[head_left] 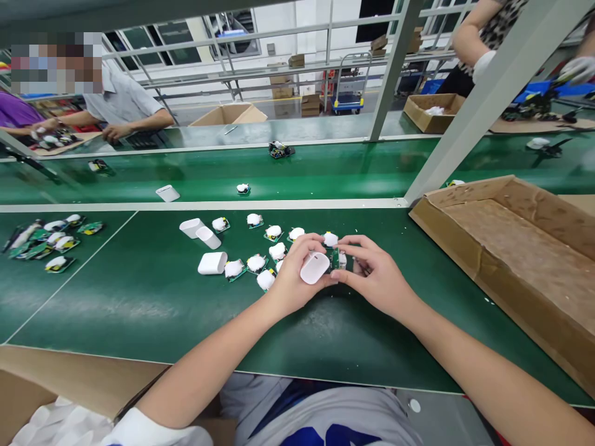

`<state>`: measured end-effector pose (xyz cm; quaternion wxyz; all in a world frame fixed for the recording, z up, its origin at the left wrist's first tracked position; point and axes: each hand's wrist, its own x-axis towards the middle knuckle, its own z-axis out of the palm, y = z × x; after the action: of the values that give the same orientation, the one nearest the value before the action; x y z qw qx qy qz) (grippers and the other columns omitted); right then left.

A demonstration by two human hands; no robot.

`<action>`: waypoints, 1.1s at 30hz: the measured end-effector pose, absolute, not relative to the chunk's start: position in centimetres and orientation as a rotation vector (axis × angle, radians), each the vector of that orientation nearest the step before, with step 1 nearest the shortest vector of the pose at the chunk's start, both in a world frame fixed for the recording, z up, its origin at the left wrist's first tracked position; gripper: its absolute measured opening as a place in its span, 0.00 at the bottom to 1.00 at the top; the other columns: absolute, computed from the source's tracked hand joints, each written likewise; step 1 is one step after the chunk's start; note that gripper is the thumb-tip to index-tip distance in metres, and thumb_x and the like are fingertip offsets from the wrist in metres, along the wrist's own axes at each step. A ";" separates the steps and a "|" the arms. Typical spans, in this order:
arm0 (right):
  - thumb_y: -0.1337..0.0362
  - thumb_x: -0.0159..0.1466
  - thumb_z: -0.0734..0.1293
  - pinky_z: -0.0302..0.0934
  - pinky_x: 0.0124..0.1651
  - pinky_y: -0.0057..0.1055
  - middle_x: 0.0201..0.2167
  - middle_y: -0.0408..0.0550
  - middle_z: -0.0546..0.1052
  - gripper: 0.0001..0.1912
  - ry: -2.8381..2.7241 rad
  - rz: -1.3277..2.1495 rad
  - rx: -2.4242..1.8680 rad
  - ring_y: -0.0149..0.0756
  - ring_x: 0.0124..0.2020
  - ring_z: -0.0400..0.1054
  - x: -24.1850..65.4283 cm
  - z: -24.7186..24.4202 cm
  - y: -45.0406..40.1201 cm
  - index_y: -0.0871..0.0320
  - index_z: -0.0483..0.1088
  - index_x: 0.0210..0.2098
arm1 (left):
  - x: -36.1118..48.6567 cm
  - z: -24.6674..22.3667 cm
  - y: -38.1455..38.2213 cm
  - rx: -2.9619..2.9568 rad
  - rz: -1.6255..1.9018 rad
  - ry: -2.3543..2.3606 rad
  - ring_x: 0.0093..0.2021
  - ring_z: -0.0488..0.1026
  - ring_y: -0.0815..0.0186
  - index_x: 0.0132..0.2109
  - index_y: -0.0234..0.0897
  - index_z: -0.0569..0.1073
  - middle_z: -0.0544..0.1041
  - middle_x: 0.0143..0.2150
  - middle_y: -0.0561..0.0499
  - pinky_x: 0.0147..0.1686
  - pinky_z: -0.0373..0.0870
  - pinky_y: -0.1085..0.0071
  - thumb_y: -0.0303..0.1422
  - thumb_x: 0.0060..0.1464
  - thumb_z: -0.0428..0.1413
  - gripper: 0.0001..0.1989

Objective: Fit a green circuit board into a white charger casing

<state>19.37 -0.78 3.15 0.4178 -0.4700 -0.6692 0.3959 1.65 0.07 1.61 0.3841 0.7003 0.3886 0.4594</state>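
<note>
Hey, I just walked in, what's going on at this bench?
Someone is working at a green table with bare hands. The left hand holds a white plastic case, and the right hand holds a small circuit board right beside it. More boards with white tops and a few white cases lie to the left, with a cardboard box on the right. Across the belt, other people are at work too.

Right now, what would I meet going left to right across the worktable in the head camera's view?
Pile of circuit boards, nearest loose white casing, left hand, right hand, big open cardboard box.
</note>
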 end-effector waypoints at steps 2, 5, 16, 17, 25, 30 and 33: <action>0.56 0.52 0.74 0.46 0.20 0.26 0.31 0.44 0.69 0.20 -1.524 1.112 -1.170 0.22 0.18 0.49 19.6 3.4 -0.7 0.56 0.74 0.42 | 1.5 1.9 0.0 1.762 1.195 0.998 0.51 0.64 0.61 0.40 0.40 0.62 0.64 0.51 0.46 0.49 0.61 0.65 0.26 0.44 0.61 0.18; 0.54 0.51 0.74 0.39 0.18 0.24 0.16 0.34 0.58 0.27 -1.317 1.316 -1.124 0.23 0.16 0.45 19.8 3.8 -0.7 0.57 0.70 0.48 | 1.3 2.2 -0.1 1.697 1.139 1.021 0.43 0.64 0.65 0.43 0.41 0.60 0.62 0.47 0.49 0.40 0.62 0.71 0.22 0.44 0.58 0.20; 0.63 0.50 0.76 0.48 0.19 0.27 0.39 0.46 0.73 0.19 -1.611 0.997 -0.949 0.22 0.18 0.51 19.1 4.2 -2.3 0.50 0.74 0.41 | 1.6 1.4 -0.3 1.621 0.924 0.973 0.34 0.62 0.69 0.40 0.39 0.61 0.64 0.38 0.53 0.31 0.57 0.74 0.29 0.41 0.64 0.21; 0.63 0.50 0.76 0.47 0.18 0.27 0.39 0.46 0.73 0.19 -1.631 0.982 -0.949 0.22 0.18 0.50 19.0 4.0 -2.3 0.50 0.74 0.42 | 1.6 1.4 -0.4 1.608 0.897 0.964 0.33 0.62 0.69 0.40 0.39 0.61 0.65 0.37 0.53 0.31 0.57 0.75 0.29 0.42 0.63 0.21; 0.63 0.50 0.76 0.49 0.19 0.27 0.41 0.47 0.74 0.19 -1.638 1.002 -0.930 0.22 0.17 0.51 18.9 3.9 -2.6 0.49 0.75 0.42 | 1.8 1.1 -0.5 1.468 0.823 0.860 0.32 0.63 0.70 0.41 0.39 0.62 0.66 0.35 0.55 0.31 0.62 0.75 0.30 0.40 0.66 0.23; 0.61 0.50 0.76 0.55 0.22 0.28 0.41 0.46 0.75 0.20 -1.327 1.092 -0.888 0.25 0.21 0.58 19.3 4.4 -2.4 0.49 0.75 0.43 | 1.9 0.8 -0.1 1.390 0.926 0.759 0.41 0.68 0.64 0.46 0.41 0.70 0.66 0.46 0.49 0.38 0.68 0.70 0.30 0.37 0.68 0.26; 0.58 0.52 0.75 0.49 0.19 0.26 0.39 0.45 0.75 0.20 -1.161 1.269 -0.869 0.22 0.19 0.52 19.5 4.6 -2.1 0.49 0.74 0.44 | 1.9 1.1 0.0 1.326 0.958 0.727 0.38 0.71 0.66 0.48 0.42 0.71 0.68 0.44 0.49 0.37 0.69 0.69 0.31 0.40 0.67 0.26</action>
<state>19.47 -2.10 4.58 0.5706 -0.3703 -0.4947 0.5409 1.86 0.04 1.08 0.6257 0.5778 0.3168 0.4175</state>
